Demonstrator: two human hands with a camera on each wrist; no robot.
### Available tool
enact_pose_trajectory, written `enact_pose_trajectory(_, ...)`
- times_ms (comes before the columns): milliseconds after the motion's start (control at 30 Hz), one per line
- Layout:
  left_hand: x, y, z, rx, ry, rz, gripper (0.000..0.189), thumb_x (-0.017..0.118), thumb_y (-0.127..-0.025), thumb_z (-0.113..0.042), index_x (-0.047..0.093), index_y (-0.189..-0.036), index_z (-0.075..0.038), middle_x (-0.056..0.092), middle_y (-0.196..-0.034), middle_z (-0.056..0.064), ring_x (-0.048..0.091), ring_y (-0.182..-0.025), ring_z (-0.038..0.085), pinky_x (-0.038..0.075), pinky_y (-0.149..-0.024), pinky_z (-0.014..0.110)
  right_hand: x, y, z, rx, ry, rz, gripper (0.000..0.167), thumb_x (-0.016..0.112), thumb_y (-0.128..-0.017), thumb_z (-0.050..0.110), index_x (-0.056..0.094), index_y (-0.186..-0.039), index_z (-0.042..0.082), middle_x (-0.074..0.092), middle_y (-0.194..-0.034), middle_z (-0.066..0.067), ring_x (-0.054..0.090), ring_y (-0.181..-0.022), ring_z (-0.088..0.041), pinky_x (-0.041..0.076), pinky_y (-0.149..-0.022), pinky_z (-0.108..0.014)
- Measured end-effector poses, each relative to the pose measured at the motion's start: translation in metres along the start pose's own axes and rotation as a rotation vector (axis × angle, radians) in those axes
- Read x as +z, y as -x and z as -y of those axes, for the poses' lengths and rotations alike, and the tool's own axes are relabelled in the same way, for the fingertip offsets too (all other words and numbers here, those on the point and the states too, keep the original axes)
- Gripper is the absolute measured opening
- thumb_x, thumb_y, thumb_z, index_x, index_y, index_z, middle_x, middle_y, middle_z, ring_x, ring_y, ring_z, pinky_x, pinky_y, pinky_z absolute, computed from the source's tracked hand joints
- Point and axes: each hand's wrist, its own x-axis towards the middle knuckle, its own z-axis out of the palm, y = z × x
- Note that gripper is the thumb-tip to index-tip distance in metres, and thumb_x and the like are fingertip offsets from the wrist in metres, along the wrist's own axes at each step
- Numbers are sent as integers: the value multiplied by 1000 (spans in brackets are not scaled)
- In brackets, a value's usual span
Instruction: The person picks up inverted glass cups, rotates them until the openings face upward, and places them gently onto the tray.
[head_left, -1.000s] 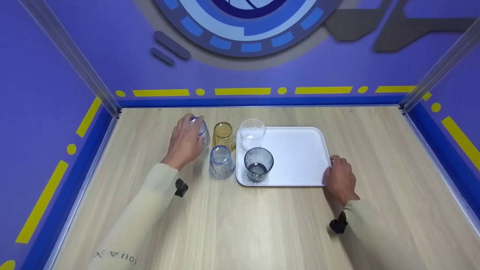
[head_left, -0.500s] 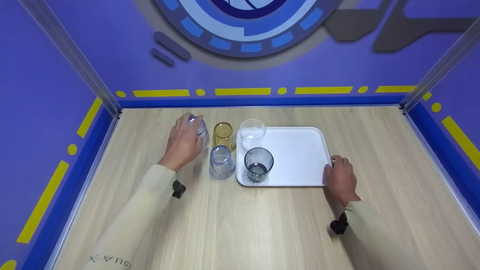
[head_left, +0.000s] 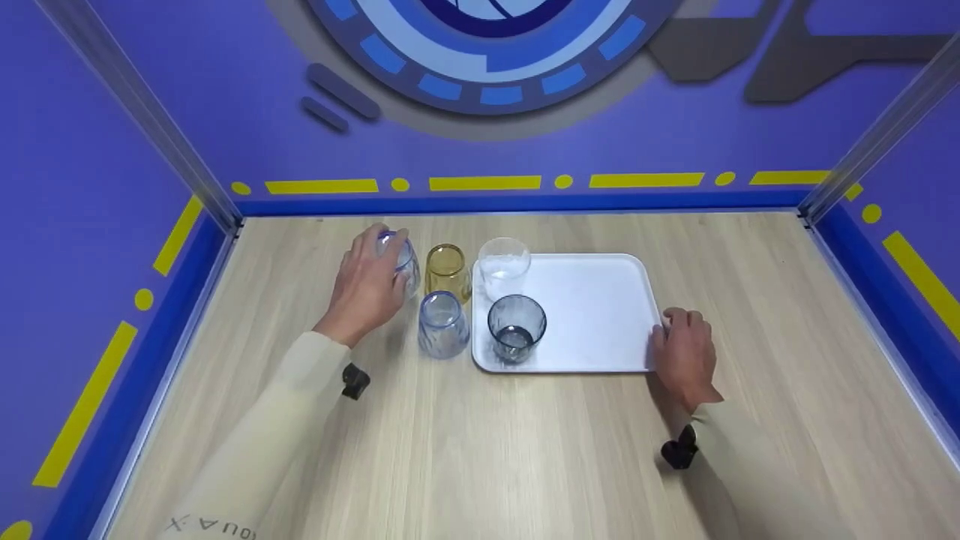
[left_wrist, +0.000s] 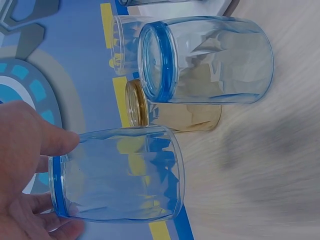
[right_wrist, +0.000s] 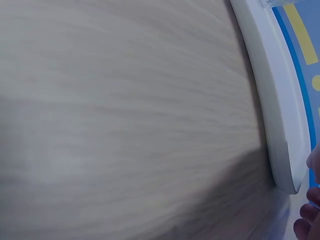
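In the head view my left hand (head_left: 366, 289) grips a clear, blue-tinted glass (left_wrist: 120, 175) that is upside down, with the fingers and thumb round its base. To its right an upside-down amber glass (head_left: 447, 274) stands on the table. Another upside-down blue-tinted glass (head_left: 443, 326) is in front of the amber one, beside the white tray (head_left: 600, 315). On the tray's left side are an upright clear glass (head_left: 504, 266) and an upright dark grey glass (head_left: 516, 330). My right hand (head_left: 684, 356) holds the tray at its right edge, near the front corner.
The wooden table (head_left: 480, 457) is bordered by purple-blue panels (head_left: 262, 150) at the back and both sides, with metal strips at the corners. Dark wrist cameras are worn on both wrists, at the ends of the beige sleeves (head_left: 240, 450).
My left forearm has shifted slightly to the left, while the hand stays on the same glass. The right hand has barely moved, and the tray and other glasses keep their places.
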Motion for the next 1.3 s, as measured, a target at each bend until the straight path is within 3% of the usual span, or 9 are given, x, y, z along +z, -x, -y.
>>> enact_pose_trajectory(300, -3, 1, -4, 22, -8, -16, 55, 57, -96, -21, 38, -148, -13, 31, -152, 17, 29, -142, 33, 32, -113, 52, -1, 0, 7, -31, -36, -19, 31, 50, -96, 17, 53, -121, -3, 52, -117, -25, 48, -111, -42, 42, -86, -56)
enact_pose_trajectory(700, -5, 3, -12, 7, -28, 1, 58, 57, -96, -23, 36, -149, -15, 29, -154, 14, 29, -142, 31, 31, -115, 49, -1, 2, 21, -65, -39, -37, 31, 54, -96, 16, 53, -122, -3, 52, -118, -23, 48, -113, -40, 44, -88, -55)
enact_pose_trajectory(1300, -11, 5, -21, 59, -6, -17, 56, 56, -97, -23, 37, -148, -14, 31, -153, 16, 30, -142, 32, 30, -116, 50, -4, 7, 39, -105, -74, -56, 30, 55, -96, 15, 53, -122, 0, 53, -117, -18, 50, -113, -36, 46, -88, -51)
